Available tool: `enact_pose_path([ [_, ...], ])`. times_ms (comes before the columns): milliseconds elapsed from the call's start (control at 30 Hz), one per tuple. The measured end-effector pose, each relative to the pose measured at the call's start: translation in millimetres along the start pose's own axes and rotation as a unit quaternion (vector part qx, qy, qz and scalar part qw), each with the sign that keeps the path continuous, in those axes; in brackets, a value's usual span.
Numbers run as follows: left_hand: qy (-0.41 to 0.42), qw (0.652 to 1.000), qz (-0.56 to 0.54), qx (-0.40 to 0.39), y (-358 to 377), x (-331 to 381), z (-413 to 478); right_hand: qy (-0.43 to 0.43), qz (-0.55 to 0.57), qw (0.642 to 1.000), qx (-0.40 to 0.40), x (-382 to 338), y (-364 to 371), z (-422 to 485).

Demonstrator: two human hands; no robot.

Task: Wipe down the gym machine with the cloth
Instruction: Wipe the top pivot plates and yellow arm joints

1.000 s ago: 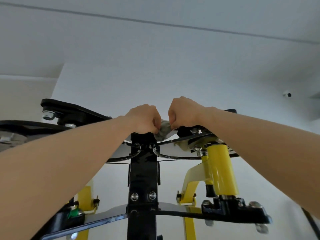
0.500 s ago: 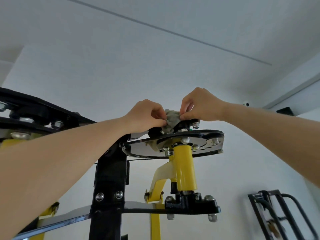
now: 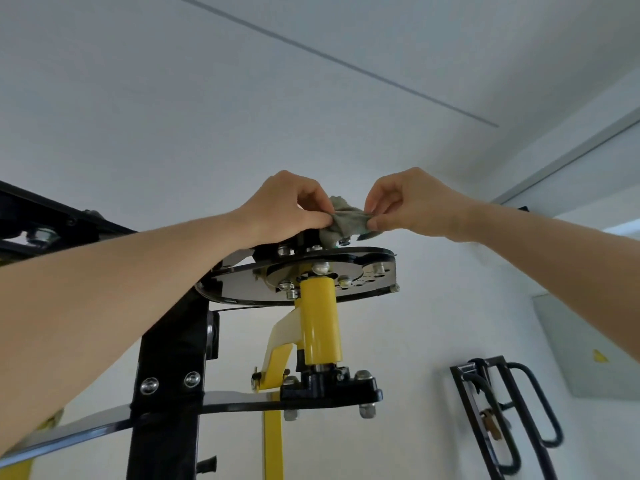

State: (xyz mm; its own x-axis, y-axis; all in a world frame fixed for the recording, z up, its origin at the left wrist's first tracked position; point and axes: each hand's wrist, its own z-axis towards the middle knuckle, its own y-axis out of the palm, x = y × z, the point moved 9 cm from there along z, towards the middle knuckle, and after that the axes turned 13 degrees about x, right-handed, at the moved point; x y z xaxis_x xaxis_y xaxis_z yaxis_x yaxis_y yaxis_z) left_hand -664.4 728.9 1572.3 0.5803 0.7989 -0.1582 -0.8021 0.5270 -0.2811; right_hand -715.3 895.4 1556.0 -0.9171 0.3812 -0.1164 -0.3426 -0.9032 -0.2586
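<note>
Head view, up at the top of a gym machine (image 3: 166, 362): both hands raised, pinching one cloth.

Left hand (image 3: 284, 209) closed on the left end of the grey cloth (image 3: 346, 221), thumb and fingers pinched together; right hand (image 3: 412, 202) pinched on its right end, remaining fingers curled above. Cloth bunched and stretched between the two, its lower fold hanging onto the bolts on top of the black round plate (image 3: 242, 289). Below the plate, a yellow cylinder (image 3: 320, 323) standing upright on a black bolted bracket (image 3: 329, 389). Black upright post at lower left, joined to a flat black bar running across. Off to the right, against the white wall (image 3: 415, 341), a black rack (image 3: 502, 417) of looped handles, well apart from the machine.
</note>
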Motion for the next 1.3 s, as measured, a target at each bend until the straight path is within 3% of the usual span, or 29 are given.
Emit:
enact_pose_path([
  [167, -0.049, 0.990, -0.017, -0.132, 24.4, 9.5, -17.3, 0.012, -0.054, 0.994, -0.098, 8.6, 7.9, -17.8],
  [433, -0.076, 0.985, -0.024, -0.153, 61.7, 28.7, -13.9, 0.040, -0.110, 0.989, -0.091, 39.0, -1.0, -33.0],
  [767, -0.012, 0.998, -0.025, -0.061, 24.9, 35.5, -25.0, -0.033, -0.024, 0.998, 0.045, 14.0, -6.9, -46.3],
  [900, 0.002, 0.999, -0.036, -0.024, 0.3, 31.4, -38.2, -0.073, -0.018, 0.997, 0.032, -17.9, 6.7, -43.8],
  [1100, -0.038, 0.999, -0.013, -0.004, -33.0, 3.4, -65.8, -0.103, 0.019, 0.994, 0.012, -61.0, 39.1, -39.5],
  [1300, -0.180, 0.963, -0.199, 0.032, -47.5, -24.9, -97.4, -0.102, 0.079, 0.992, 0.008, -89.0, 68.8, -44.2],
])
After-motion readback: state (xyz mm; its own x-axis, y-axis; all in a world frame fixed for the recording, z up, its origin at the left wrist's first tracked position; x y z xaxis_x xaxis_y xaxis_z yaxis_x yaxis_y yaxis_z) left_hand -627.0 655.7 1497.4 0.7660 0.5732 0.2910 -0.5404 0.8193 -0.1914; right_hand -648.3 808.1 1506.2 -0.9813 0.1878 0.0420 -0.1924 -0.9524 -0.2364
